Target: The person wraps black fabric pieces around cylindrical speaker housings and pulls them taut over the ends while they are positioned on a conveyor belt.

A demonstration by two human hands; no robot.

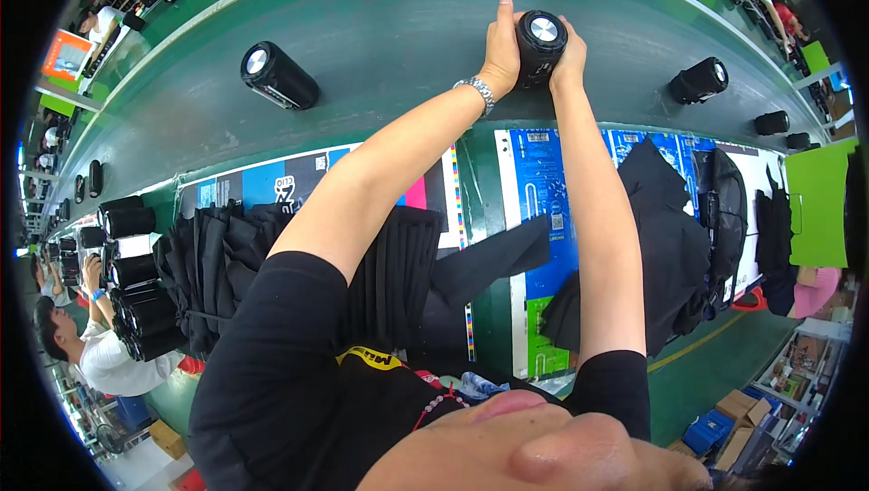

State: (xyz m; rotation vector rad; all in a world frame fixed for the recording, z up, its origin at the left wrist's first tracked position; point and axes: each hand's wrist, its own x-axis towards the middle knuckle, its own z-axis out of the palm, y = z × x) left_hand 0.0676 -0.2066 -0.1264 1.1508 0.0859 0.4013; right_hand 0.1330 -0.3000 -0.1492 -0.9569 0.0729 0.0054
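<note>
Both my arms stretch out over the grey-green conveyor belt (380,47). Between my two hands stands a black cylindrical speaker (540,55), its round silver end facing up. My left hand (501,49) presses against its left side, with one finger pointing away from me. Around the right side curls my right hand (570,55), its fingers partly hidden by the speaker. A second black speaker (282,76) lies tilted on the belt to the left, and a third black speaker (700,81) rests to the right.
Stacked black cloth pieces (394,265) lie on the near bench at left, with more black cloth (665,247) at right over blue printed sheets (548,192). Several speakers (145,310) crowd the far left beside a co-worker (109,346). A bright green panel (819,201) stands at right.
</note>
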